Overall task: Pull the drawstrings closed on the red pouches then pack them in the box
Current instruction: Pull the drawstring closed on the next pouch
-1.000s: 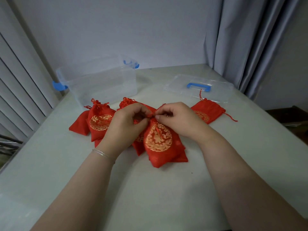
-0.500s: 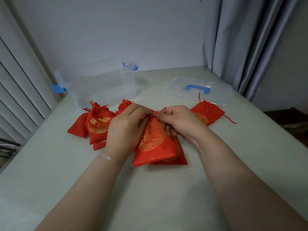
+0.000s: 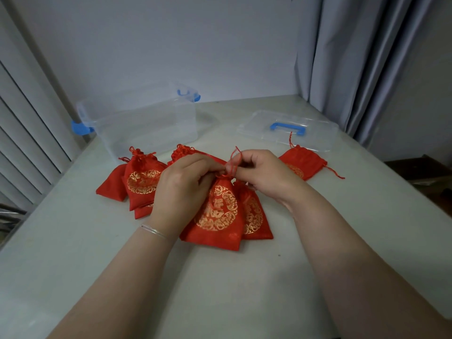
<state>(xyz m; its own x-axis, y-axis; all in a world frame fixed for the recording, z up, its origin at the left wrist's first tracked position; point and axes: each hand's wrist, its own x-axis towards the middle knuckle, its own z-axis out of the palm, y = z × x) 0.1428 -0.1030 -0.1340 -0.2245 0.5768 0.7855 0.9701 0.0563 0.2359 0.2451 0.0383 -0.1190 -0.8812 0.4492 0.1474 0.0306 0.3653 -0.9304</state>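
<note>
Both hands (image 3: 215, 178) pinch the drawstring (image 3: 234, 160); the pouch (image 3: 217, 211) lies lengthwise, neck pointing away.

A big pale table (image 3: 220, 285) fills most of the view. Behind it stands a plain light wall (image 3: 171, 45). On the right side, long grey curtains (image 3: 354, 57) hang down to the table's far corner. On the left there are white slats (image 3: 22, 143), like blinds, going down in slanted lines. Past the table's right edge, low down, sits something dark brown (image 3: 420, 172), too dim to make out. A thin silver bangle (image 3: 154, 231) goes round one wrist
</note>
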